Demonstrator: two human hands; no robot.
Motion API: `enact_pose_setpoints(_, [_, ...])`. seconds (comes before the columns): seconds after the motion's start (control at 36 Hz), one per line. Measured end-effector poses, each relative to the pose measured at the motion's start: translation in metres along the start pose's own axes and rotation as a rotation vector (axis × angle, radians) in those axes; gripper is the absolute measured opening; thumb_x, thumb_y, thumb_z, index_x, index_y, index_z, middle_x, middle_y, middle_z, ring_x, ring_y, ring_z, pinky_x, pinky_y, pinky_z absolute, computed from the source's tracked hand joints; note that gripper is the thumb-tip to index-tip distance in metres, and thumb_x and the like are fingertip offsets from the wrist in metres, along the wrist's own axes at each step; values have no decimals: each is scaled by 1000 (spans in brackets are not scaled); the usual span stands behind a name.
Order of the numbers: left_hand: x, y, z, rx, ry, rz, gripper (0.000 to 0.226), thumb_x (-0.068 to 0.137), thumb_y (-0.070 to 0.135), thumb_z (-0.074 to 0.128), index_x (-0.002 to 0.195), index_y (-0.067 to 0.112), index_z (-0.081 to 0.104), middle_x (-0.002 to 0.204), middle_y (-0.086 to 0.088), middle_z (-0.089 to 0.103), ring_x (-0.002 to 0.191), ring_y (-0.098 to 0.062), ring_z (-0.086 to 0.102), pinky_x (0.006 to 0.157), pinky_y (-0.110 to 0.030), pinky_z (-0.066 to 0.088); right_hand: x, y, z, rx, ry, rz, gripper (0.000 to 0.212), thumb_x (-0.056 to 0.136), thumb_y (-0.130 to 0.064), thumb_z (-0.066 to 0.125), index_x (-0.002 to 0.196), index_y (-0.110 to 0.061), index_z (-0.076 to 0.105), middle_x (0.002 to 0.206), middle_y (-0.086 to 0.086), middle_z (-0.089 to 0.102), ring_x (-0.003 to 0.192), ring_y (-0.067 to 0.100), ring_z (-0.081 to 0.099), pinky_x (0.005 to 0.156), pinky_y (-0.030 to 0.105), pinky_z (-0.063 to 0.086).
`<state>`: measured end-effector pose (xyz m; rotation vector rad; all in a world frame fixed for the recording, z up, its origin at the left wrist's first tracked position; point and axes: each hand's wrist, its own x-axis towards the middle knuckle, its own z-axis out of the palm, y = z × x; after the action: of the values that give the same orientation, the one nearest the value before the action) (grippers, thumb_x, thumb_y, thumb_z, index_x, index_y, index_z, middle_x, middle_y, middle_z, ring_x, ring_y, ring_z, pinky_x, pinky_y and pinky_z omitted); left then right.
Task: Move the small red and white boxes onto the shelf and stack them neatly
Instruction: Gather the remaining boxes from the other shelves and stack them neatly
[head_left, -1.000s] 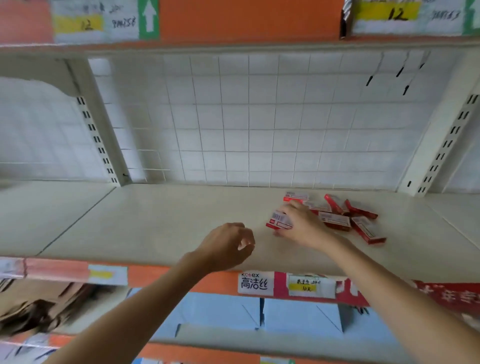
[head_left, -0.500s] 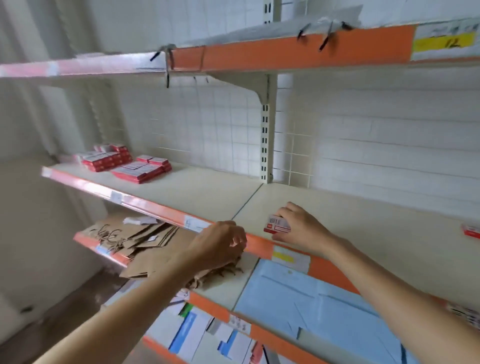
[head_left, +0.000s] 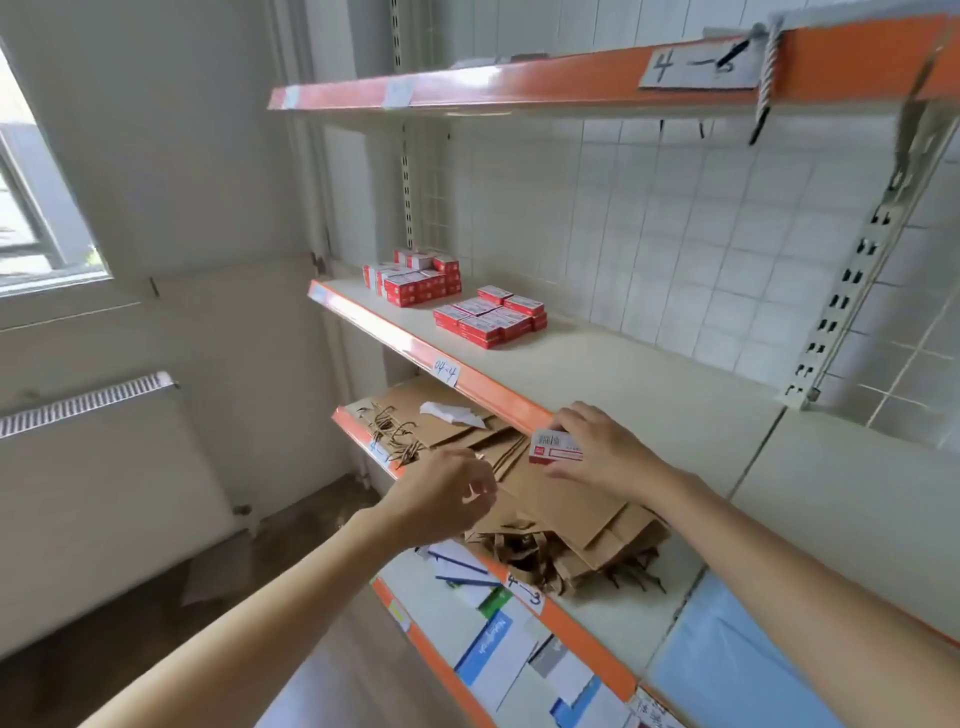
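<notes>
Starting at the far left I see a window (head_left: 36, 208) and, below it, a white radiator (head_left: 88, 402) against the wall. My left hand (head_left: 441, 496) hangs in the air in front of the shelving, its fingers (head_left: 480, 480) curled in loosely with nothing between them. Behind it, on the lower shelf, lies a pile of flat brown paper bags (head_left: 561, 499) with twisted handles and a scrap of white paper (head_left: 452, 414) on top. Further back, on the middle shelf (head_left: 623, 384), two groups of small red and white boxes are already stacked: the rear stack (head_left: 413, 275) sits close to the upright post at the shelf's left end, and the front stack (head_left: 491, 317) sits just beside it toward me, the two a little apart. My right hand (head_left: 597, 449) is at the orange front edge of that same shelf, thumb and fingers pinching one small red and white box (head_left: 553, 448) with its barcode face turned toward me; the box hovers over the edge, well apart from both stacks. Above runs an upper shelf (head_left: 519, 78) with a handwritten label (head_left: 696, 65) on its orange lip. At the right a slotted bracket (head_left: 852, 280) rises against the white grid back panel. At the bottom, blue and white packages (head_left: 498, 654) lie on the lowest shelf.
</notes>
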<state>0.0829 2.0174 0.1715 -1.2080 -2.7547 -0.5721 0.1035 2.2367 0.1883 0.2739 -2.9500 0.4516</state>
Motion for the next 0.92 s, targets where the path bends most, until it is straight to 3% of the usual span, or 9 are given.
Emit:
enact_pose_setpoints(0.17, [46,-39,-10,2,33,-28,13,91,18,56,91,16,69,94,3,64,81,-10,59,74,-26,51,73,30,4,-87,92,37,46,81,-40,67,119,-18,52,119,-3,51,114,17,43,91,34,39])
enact_pose_setpoints(0.28, [85,-66,-24,46,47,-28,11,89,18,56,86,19,67,91,4,65,81,-11,59,74,-34,52,121,62,-1,-139,117,175,47,82,-44,65,118,-17,52,122,-1,51,118,21,40,90,34,37])
enact_pose_setpoints(0.39, [120,-86,-29,44,101,-21,14,90,21,56,92,16,69,93,2,66,80,-11,60,74,-31,52,153,92,5,-141,139,319,47,82,-42,65,119,-15,52,123,4,49,121,23,38,92,34,36])
enact_pose_setpoints(0.58, [170,-99,1,-63,51,76,13,88,19,58,93,17,69,92,2,64,78,-9,61,74,-33,53,156,119,23,86,11,395,50,83,-43,65,125,-18,53,121,8,45,121,25,38,98,31,33])
enact_pose_setpoints(0.67, [202,-98,11,-106,25,139,15,88,15,60,100,13,69,98,-2,63,83,-14,61,77,-33,52,151,127,17,269,15,392,43,88,-31,60,128,-16,54,120,7,49,116,18,46,95,23,33])
enact_pose_setpoints(0.81, [257,-97,33,-155,-113,282,44,85,17,66,128,13,56,131,-3,52,113,-17,53,91,-23,43,128,141,22,483,311,538,27,91,2,43,110,-2,62,108,8,61,107,22,58,97,29,40])
enact_pose_setpoints(0.86, [272,-95,41,-175,-191,327,43,84,15,67,126,11,57,129,-4,53,115,-18,49,95,-23,39,120,142,27,520,462,581,28,88,8,41,104,1,63,97,7,61,98,24,60,95,36,44])
enact_pose_setpoints(0.92, [288,-97,47,-239,-214,320,30,85,15,66,115,11,63,114,-3,58,106,-17,51,92,-24,40,119,144,29,534,524,597,28,87,11,40,104,4,61,94,8,60,93,23,58,94,39,45])
